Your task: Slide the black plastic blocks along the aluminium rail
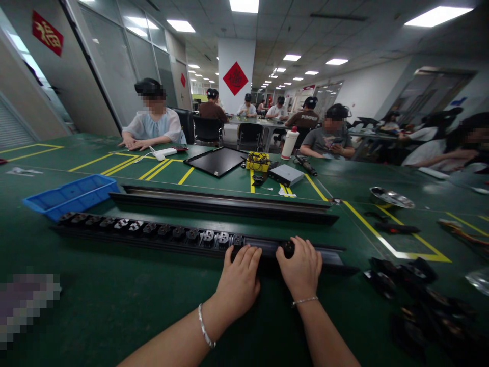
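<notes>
Leftward, module row (164,230): set along the black rail (332,256).
Left hand (240,278): laid at the row's end, fingers bent over the rail; whether anything is gripped cannot be told. The rail is best steadied here.
Right hand (301,267): closed round one black module (289,248), held at the rail's bare stretch; it is best kept square to the rail.

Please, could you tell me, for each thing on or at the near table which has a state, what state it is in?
Front black rail: partly filled, modules in row
Left hand: at rail's near edge
Right hand: gripping a black module
Blue bin: open-topped
Screen: flat, dark
White bottle: upright, capped
Yellow basket: holding cables
Loose black parts: heaped
</notes>
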A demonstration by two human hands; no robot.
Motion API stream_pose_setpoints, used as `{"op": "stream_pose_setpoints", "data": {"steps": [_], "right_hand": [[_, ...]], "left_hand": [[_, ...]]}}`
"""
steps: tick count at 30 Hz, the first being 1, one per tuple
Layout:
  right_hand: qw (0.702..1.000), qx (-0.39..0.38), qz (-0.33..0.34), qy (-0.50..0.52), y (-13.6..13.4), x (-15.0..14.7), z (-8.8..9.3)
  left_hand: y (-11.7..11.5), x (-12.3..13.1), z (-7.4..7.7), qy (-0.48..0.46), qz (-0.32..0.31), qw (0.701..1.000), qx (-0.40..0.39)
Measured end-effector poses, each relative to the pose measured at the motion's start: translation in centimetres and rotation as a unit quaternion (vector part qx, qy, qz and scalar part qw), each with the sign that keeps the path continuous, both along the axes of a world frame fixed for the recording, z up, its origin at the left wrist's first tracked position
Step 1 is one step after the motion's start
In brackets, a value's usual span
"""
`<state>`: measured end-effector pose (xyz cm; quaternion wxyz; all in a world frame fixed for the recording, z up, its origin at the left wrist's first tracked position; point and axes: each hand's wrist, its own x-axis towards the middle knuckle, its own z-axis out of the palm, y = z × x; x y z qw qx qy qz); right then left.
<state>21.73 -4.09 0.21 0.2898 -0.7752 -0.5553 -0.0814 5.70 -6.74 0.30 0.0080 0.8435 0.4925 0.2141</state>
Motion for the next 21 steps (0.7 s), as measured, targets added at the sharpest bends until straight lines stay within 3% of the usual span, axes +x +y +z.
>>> {"op": "stream_pose_setpoints", "data": {"steps": [21], "right_hand": [[0.999, -0.044, -0.007, -0.004, -0.2, 1.1, 0.3]], "left_hand": [[0.0, 0.0, 0.0, 0.002, -0.001, 1.000, -0.005]]}}
